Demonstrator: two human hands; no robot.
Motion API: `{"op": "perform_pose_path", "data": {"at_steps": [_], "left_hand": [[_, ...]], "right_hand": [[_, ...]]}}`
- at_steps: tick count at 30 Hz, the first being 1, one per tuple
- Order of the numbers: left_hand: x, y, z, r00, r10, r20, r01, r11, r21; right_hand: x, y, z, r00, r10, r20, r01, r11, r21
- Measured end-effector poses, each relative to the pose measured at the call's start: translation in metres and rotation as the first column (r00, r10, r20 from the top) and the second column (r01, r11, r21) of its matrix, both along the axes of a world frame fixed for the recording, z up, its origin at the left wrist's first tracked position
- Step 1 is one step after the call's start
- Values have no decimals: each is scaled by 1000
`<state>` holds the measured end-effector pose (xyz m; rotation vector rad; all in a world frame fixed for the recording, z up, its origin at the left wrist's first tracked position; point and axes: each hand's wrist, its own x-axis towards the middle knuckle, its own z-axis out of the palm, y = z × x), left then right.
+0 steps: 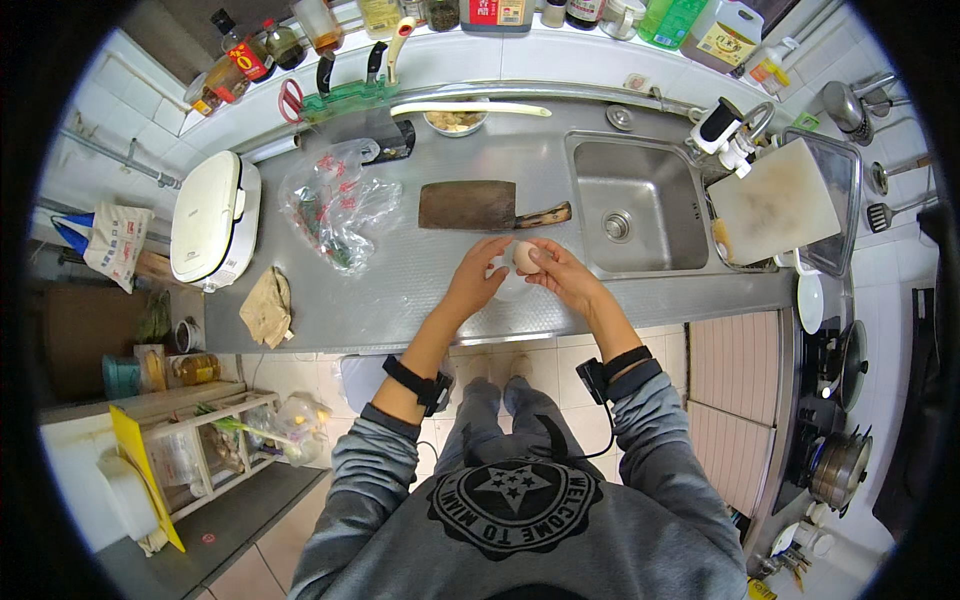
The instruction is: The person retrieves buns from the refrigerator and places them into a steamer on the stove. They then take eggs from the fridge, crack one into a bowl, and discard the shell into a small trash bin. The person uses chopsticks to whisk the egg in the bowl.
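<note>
My right hand [561, 276] holds a pale egg [526, 257] between thumb and fingers above the metal countertop [405, 300]. Just left of the egg, my left hand [478, 276] has its fingers apart and curved, with nothing in them. Under both hands is a faint, clear, round shape, perhaps a glass bowl, mostly covered by them. Beyond the hands a cleaver [469, 205] lies flat, its wooden handle pointing right towards the sink. A crumpled clear plastic bag [337, 206] with red print lies to the left of the cleaver.
The steel sink [641, 255] lies right, beside a leaning cutting board [776, 202]. A white electric cooker [214, 217] and a folded cloth [266, 307] sit left. At the back are a food bowl [454, 124], a green knife holder [345, 101] and several bottles.
</note>
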<state>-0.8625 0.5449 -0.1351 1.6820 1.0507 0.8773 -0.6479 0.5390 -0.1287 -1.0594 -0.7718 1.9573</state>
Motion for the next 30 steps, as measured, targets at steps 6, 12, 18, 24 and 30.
{"op": "perform_pose_path", "data": {"at_steps": [6, 12, 18, 24, 30], "left_hand": [[-5, 16, 14, 992, -110, -60, 108, 994, -26], [-9, 21, 2, 985, -81, -153, 90, 995, 51], [-10, 21, -7, 986, -63, -157, 67, 998, 20], [-7, 19, -6, 985, -31, -172, 42, 997, 62], [-3, 15, -5, 984, 35, -177, -18, 995, 97]], "right_hand": [[-9, 13, 1, 998, 61, 26, -59, 996, -73], [-13, 10, 5, 969, 125, 213, -146, 986, 85], [-16, 11, -16, 924, -2, 382, -89, 971, 221], [-24, 12, -43, 872, -122, 474, -65, 932, 358], [-35, 6, -49, 787, -260, 560, -44, 881, 470]]}}
